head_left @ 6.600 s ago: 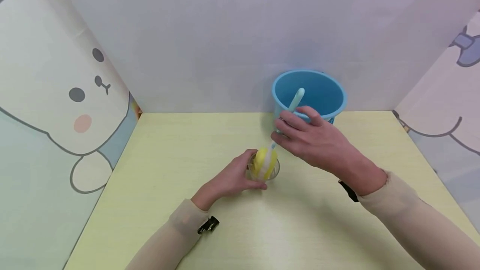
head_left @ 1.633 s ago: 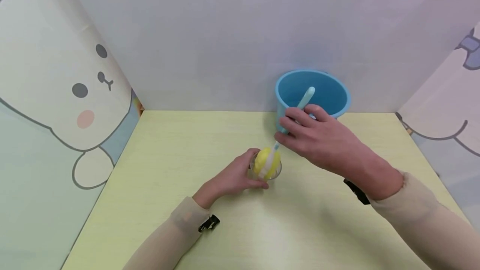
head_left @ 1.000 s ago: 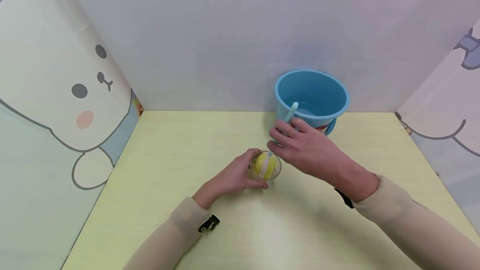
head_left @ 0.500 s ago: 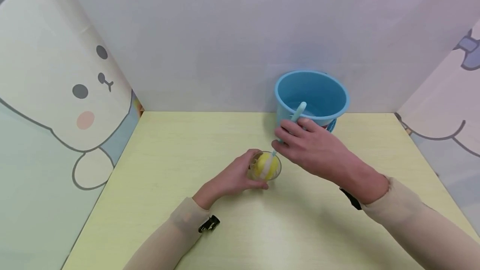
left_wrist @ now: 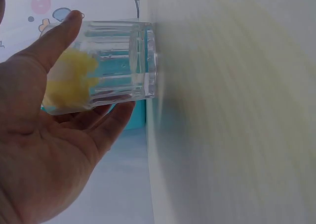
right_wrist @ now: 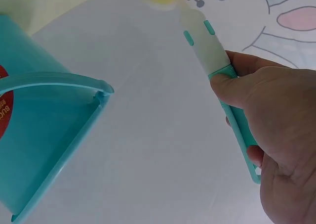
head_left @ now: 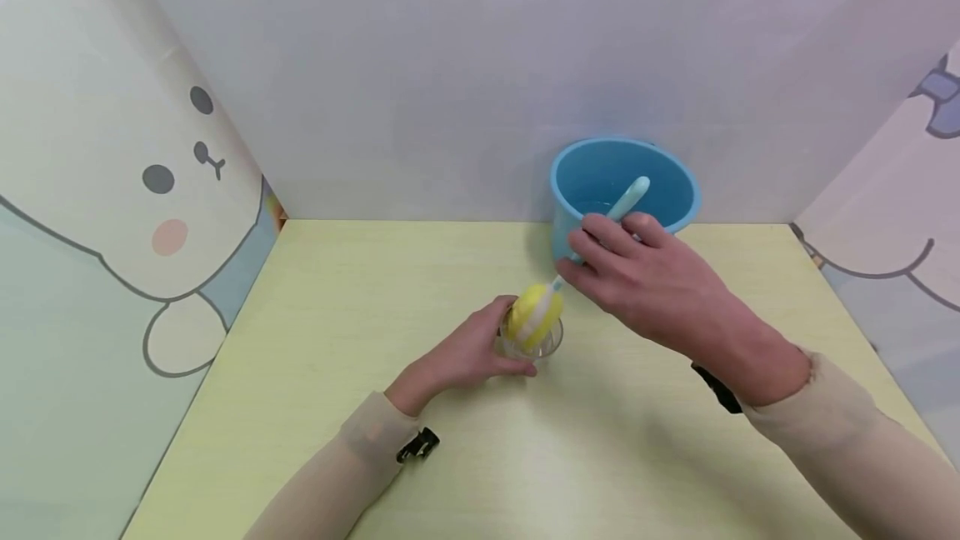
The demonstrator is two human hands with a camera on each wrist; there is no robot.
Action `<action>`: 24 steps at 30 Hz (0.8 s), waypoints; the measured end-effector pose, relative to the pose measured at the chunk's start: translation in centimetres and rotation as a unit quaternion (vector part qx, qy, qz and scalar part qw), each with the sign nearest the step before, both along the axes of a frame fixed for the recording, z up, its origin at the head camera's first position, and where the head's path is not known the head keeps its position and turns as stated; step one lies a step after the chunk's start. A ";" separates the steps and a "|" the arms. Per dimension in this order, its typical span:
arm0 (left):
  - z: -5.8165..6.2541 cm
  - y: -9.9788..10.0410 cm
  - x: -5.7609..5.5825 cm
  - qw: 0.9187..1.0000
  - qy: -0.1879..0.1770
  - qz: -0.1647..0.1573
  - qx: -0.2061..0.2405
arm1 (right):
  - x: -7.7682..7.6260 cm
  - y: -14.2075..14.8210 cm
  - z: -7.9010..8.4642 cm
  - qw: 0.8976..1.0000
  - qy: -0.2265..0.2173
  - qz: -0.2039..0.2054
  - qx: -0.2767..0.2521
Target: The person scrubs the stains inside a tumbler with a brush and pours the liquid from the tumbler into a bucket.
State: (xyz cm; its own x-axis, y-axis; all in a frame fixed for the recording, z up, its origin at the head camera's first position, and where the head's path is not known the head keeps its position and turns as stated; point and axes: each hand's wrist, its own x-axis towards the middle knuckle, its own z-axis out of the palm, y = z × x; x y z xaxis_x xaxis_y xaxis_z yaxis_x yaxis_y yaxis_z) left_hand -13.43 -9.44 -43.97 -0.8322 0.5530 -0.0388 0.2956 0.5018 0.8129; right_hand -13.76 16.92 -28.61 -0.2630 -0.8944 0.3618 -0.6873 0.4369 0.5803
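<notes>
Flanking the pale yellow table and glass, 2 walls show cartoons.

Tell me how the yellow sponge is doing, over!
Left grip around glass. Right grip on brush handle. Yellow sponge partway in glass's mouth. Blue bucket behind, nothing seen blocking.

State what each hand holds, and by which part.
The left hand holds the clear ribbed glass tumbler around its sides; the right hand holds the yellow-and-white-headed brush by its turquoise-and-white plastic handle.
</notes>
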 end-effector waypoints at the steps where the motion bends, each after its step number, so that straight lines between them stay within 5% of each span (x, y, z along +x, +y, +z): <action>1: 0.0 0.0 0.0 1.000 0.000 0.001 0.001 | 0.0 -0.1 -0.1 1.000 0.004 0.000 0.000; 24: 0.0 0.1 0.1 1.000 0.014 -0.002 -0.008 | -0.7 -1.2 -3.1 0.997 -0.027 -0.015 0.072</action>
State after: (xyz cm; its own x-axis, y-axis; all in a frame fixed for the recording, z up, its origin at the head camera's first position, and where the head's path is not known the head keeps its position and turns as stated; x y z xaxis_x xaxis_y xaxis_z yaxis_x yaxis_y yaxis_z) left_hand -13.36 -9.31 -43.99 -0.8306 0.5563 -0.0243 0.3202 0.5129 0.7965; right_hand -14.48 15.70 -31.70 -0.3059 -0.9273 0.2159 -0.7068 0.3731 0.6011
